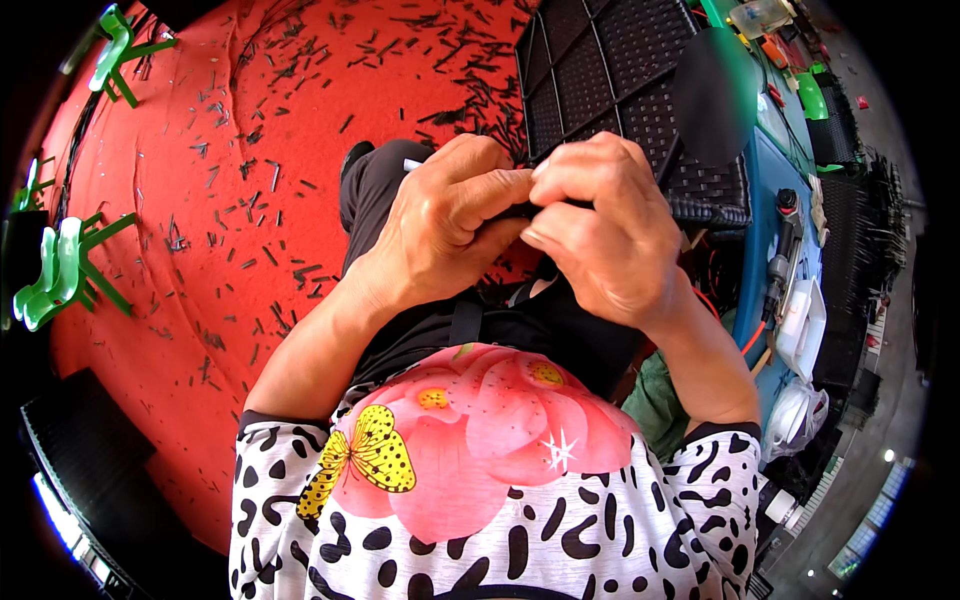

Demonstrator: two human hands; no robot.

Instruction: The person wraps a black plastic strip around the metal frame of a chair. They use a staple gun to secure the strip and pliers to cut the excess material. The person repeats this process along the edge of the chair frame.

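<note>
Held up over my lap, my left hand (440,215) has its fingers curled in a pinch. A small white end of something (411,164) sticks out beyond its knuckles; what it belongs to is hidden. My right hand (620,230) is closed too, with thumb and forefinger meeting close to the left fingertips. Whatever lies between the fingers is too dark and covered to name. Just past both hands stands a black woven rattan piece (565,95) with a grid of bars, tilted on its side.
Short dark strips lie scattered over the red floor covering (300,130). Green plastic stools (70,265) stand at the left. Along the right runs a blue table (765,180) bearing a power tool (777,275), a white tray (801,325) and an orange cable (754,338).
</note>
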